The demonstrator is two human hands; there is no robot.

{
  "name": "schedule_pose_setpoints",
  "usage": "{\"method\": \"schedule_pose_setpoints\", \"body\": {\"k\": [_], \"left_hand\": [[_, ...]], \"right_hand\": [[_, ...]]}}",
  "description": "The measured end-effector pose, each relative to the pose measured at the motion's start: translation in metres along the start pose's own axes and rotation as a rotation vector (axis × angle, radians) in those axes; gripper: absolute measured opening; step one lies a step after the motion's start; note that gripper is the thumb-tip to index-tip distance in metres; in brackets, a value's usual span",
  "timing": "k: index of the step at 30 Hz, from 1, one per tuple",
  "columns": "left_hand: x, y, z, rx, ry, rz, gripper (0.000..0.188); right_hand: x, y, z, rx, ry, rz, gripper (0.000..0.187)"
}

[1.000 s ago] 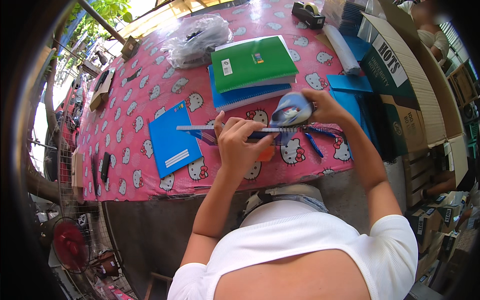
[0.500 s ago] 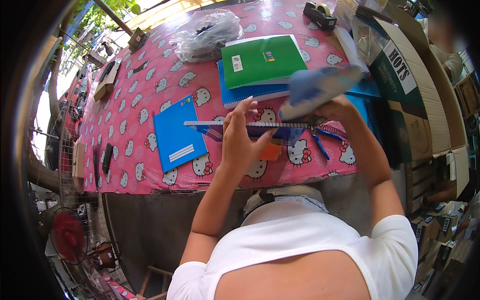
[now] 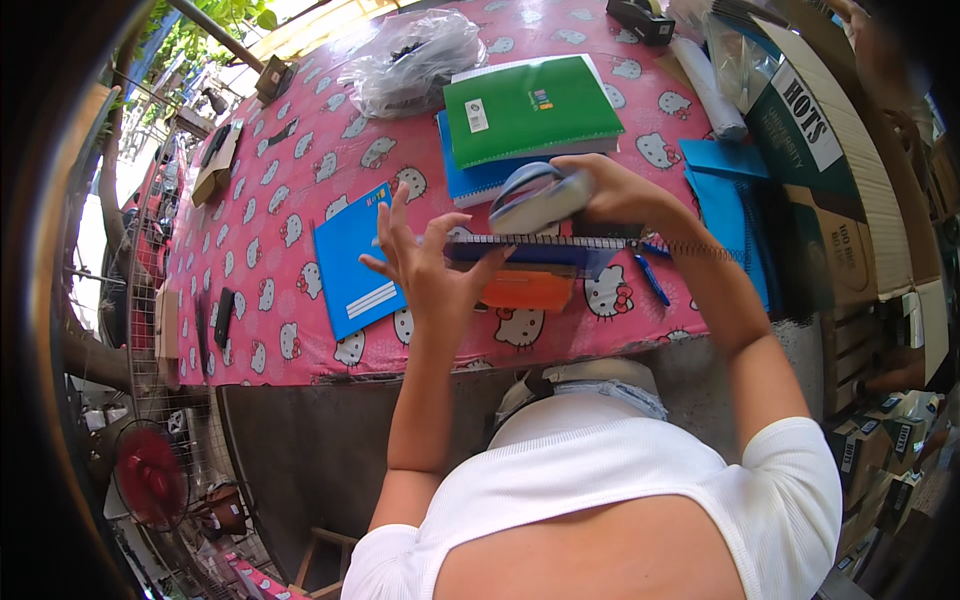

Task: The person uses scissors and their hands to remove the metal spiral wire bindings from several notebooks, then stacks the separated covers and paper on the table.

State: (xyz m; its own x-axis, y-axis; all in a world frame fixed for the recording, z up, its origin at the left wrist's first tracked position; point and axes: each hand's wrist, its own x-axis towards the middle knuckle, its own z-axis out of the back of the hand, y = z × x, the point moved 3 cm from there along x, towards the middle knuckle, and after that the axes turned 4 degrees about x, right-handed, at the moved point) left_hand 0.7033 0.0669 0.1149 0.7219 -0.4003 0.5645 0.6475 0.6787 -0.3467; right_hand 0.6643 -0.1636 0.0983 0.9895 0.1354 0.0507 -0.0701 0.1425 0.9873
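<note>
A notebook (image 3: 590,258) stands on edge at the near side of the table, its punched edge and dark spiral coil uppermost. An orange panel (image 3: 525,291) shows below that edge. My left hand (image 3: 430,262) is spread open at the notebook's left end, with the thumb by the punched edge. Just above the coil, my right hand (image 3: 605,190) is closed on a curved blue-and-white bundle (image 3: 541,203), blurred so its kind is unclear. Loose coil (image 3: 715,256) runs off to the right under my right forearm. Blue-handled pliers (image 3: 652,282) lie beside the notebook's right end.
A blue notebook (image 3: 352,262) lies to the left. Farther back are a green notebook (image 3: 535,110) stacked on a blue one (image 3: 470,182), a clear plastic bag (image 3: 415,65) and a tape dispenser (image 3: 642,20). Open cardboard boxes (image 3: 800,150) stand at the right.
My right hand has swung left with the blue-and-white bundle, from above the pliers to above the coil. My left hand has shifted left and its fingers have spread.
</note>
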Motion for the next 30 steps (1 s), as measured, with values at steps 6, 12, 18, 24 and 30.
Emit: {"method": "schedule_pose_setpoints", "body": {"k": [6,12,18,24,30], "left_hand": [[0.005,0.012,0.003,-0.167,-0.114,-0.009,0.044],[0.0,0.039,0.01,-0.263,-0.109,0.12,0.051],[0.0,0.057,0.007,-0.447,-0.121,0.205,0.062],[-0.004,0.078,0.006,-0.765,-0.13,0.346,0.056],[0.003,0.084,0.009,-0.938,-0.016,0.48,0.036]], "right_hand": [[0.022,-0.016,0.002,0.164,-0.016,0.093,0.054],[0.031,0.011,-0.019,0.319,0.044,0.153,0.052],[0.058,0.005,-0.023,0.063,0.077,0.14,0.05],[0.06,0.021,-0.045,0.572,0.131,0.001,0.053],[0.061,-0.02,-0.013,-0.303,-0.041,0.058,0.058]]}}
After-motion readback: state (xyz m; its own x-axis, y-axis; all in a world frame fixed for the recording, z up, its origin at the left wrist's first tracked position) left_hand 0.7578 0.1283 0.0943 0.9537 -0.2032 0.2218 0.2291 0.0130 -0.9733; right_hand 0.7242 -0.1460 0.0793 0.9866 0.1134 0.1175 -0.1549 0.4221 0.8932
